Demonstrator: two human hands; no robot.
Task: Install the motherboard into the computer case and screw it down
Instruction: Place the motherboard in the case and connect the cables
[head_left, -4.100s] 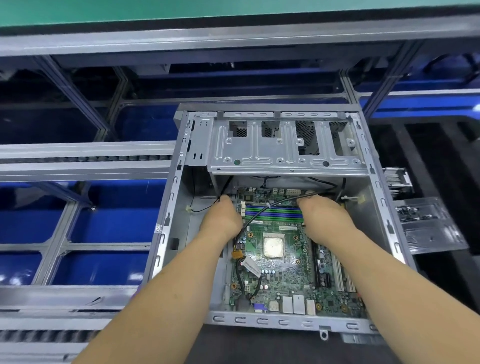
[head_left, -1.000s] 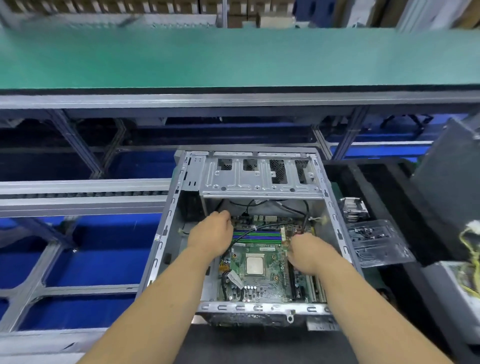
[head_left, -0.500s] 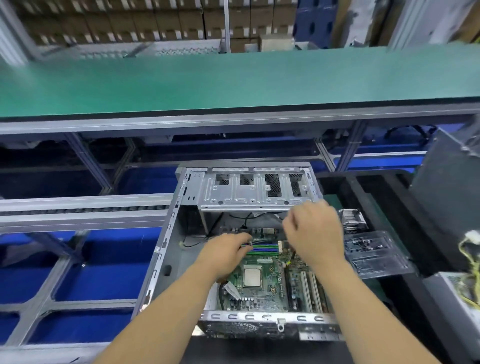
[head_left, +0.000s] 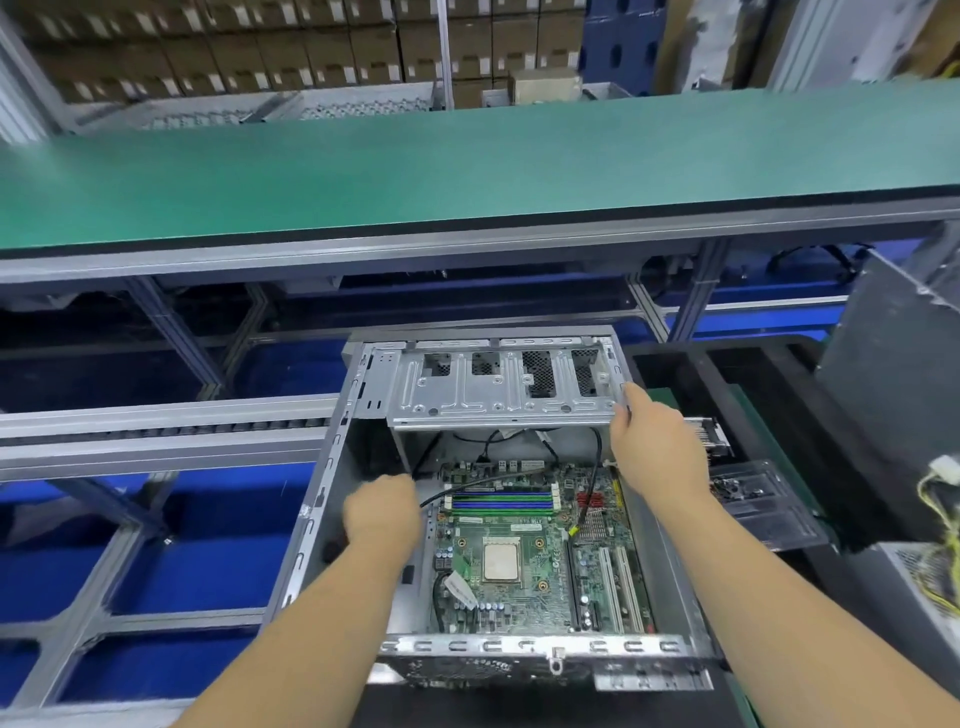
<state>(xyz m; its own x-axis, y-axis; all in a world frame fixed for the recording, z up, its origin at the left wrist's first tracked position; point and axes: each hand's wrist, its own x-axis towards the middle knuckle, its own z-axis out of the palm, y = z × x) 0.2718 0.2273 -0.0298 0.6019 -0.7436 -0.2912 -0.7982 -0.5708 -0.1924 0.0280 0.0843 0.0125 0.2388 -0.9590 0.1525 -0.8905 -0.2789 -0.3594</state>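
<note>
Lying in case (head_left: 332, 467): mobo (head_left: 519, 597); R-hand (head_left: 654, 452) fingers gripping drive cage (head_left: 467, 395), L-hand (head_left: 382, 512) fingers curled, hold unclear.

Left hand (head_left: 382, 512) curled low — right hand (head_left: 657, 449) stretched forward.

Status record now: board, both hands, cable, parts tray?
motherboard: lies flat inside the computer case
left hand: curled at the board's left edge, contents hidden
right hand: at the drive cage's right end, grip unclear
black cable: runs from under the cage onto the board
clear plastic tray: right of the case
</note>
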